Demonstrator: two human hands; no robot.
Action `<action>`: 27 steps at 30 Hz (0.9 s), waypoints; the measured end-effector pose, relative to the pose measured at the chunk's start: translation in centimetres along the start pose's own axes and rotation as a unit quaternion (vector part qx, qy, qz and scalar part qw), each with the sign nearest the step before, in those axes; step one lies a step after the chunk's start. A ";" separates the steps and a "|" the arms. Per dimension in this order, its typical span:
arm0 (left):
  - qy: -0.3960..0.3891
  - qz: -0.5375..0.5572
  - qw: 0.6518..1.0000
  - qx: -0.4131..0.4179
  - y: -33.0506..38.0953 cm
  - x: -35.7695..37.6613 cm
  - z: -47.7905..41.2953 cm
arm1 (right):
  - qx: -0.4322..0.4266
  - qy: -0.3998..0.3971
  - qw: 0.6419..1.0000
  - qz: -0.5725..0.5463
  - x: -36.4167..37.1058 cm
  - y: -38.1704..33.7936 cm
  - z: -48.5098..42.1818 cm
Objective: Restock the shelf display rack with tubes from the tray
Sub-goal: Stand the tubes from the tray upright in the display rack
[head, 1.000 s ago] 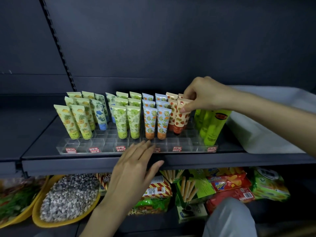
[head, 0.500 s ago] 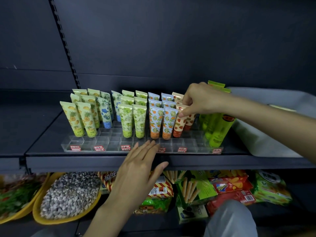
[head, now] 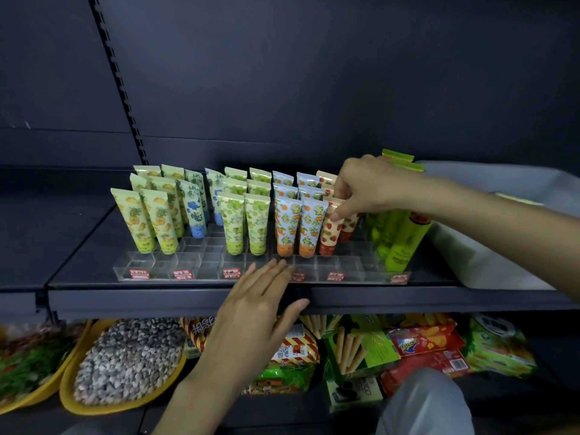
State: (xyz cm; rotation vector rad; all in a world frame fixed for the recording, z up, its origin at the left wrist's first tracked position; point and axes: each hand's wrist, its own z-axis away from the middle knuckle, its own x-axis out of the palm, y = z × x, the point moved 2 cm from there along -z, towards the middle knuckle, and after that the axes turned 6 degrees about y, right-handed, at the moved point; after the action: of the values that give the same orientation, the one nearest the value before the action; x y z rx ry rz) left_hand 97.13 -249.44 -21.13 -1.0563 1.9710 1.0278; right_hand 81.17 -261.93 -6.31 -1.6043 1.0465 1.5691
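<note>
A clear plastic display rack (head: 201, 268) sits on a dark shelf and holds upright tubes in rows: pineapple yellow, blue flower, green, orange fruit and strawberry. My right hand (head: 364, 186) pinches the top of a strawberry tube (head: 329, 233) standing at the front of its row. Beside it on the right stand plain lime-green tubes (head: 398, 243). My left hand (head: 257, 312) rests flat with straight fingers on the rack's front edge and the shelf lip. A white tray (head: 489, 262) lies at the right end of the shelf, partly hidden behind my right forearm.
The shelf's dark front edge (head: 157, 296) runs across the view. Below it are yellow bowls of seeds (head: 125, 362) on the left and snack packets and biscuit boxes (head: 417, 343) on the right. A grey-clad knee (head: 423, 403) shows at the bottom right.
My right hand has stayed on the strawberry tube, which has settled lower into the front of its row. The view has shifted slightly. My left hand has barely moved.
</note>
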 end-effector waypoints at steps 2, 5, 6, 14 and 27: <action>0.000 0.003 1.000 0.001 -0.1 0.0 0.0 | 0.002 -0.005 1.000 -0.001 0.0 0.0 0.0; 0.004 0.008 1.000 0.004 -0.2 -0.1 0.0 | 0.006 -0.001 1.000 -0.006 -0.2 0.1 0.1; 0.006 0.010 1.000 0.008 -0.1 -0.2 -0.1 | 0.008 0.006 1.000 -0.010 -0.4 0.2 0.1; 0.029 0.001 0.997 0.070 2.8 -3.4 -2.2 | 0.000 0.052 0.993 -0.110 -3.1 1.6 2.2; 0.026 -0.058 0.968 0.243 17.5 -3.8 -9.1 | 0.059 0.066 0.995 -0.051 -6.0 16.1 12.9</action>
State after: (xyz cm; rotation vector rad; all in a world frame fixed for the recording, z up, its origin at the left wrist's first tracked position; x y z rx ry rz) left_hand 81.91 -249.60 -8.06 -0.9110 2.0301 0.4194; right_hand 61.11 -257.60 0.09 -1.6707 1.0881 1.3249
